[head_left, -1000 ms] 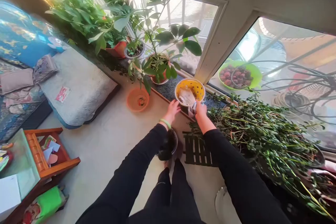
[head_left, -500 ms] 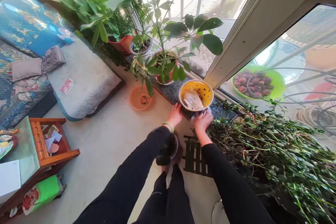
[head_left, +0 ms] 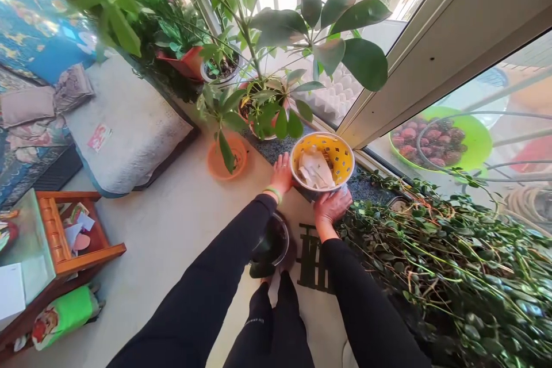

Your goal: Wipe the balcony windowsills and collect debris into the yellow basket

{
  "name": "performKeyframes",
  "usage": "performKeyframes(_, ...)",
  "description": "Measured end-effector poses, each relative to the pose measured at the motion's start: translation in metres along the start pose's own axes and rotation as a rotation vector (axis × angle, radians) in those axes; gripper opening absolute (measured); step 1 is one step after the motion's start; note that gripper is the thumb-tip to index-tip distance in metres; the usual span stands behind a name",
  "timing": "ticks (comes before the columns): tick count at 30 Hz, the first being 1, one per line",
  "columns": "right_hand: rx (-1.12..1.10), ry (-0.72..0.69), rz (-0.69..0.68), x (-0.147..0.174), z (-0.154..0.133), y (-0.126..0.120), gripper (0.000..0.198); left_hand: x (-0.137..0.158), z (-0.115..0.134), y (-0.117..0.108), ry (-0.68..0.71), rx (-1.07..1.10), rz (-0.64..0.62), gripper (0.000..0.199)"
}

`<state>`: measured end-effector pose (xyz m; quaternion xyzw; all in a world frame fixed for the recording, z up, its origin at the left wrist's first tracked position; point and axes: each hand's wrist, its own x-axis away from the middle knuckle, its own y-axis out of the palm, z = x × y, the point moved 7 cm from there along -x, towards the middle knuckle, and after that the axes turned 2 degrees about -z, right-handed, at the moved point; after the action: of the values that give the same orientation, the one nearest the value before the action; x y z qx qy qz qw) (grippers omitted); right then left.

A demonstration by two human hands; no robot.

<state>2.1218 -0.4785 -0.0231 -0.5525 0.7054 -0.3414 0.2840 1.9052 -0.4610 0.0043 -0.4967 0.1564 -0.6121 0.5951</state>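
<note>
A round basket (head_left: 343, 158), yellow inside with cut-out holes and a white rim, sits on the dark speckled sill (head_left: 271, 146). Crumpled pale pieces (head_left: 314, 168) lie inside it. On its left side is my left hand (head_left: 282, 175), its fingers stretched out by the sill's edge and its thumb side close to or touching the basket. My right hand (head_left: 331, 207) is curled at the basket's near right, against its lower wall. A bit of pale, cloth-like material (head_left: 344, 191) shows at the right fingers; most of it is hidden.
Potted plants (head_left: 259, 109) line the sill to the left, and a trailing plant (head_left: 448, 259) spreads at the right. On the floor are an orange basin (head_left: 226, 155), a dark bucket (head_left: 271, 241) by my feet and a slatted dark stool (head_left: 313, 259). A window frame (head_left: 414, 63) rises behind.
My left hand has moved up and left along the sill, close beside the basket. My right hand has shifted slightly down, and less of the pale cloth shows. The view has moved closer.
</note>
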Motion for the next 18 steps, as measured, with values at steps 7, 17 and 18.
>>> performKeyframes(7, 0.038, 0.027, -0.011, 0.0024, -0.0008, 0.0016, 0.039, -0.0053, 0.0037, 0.0056, -0.067, -0.138, -0.081, 0.085)
performKeyframes(17, 0.031, 0.009, 0.004, 0.0038, -0.0002, 0.0025, 0.038, -0.0047, 0.0049, 0.0029, -0.093, -0.116, -0.11, 0.082)
performKeyframes(18, 0.033, 0.005, 0.009, 0.0038, -0.0006, 0.0024, 0.038, -0.0045, 0.0049, 0.0025, -0.095, -0.116, -0.105, 0.082)
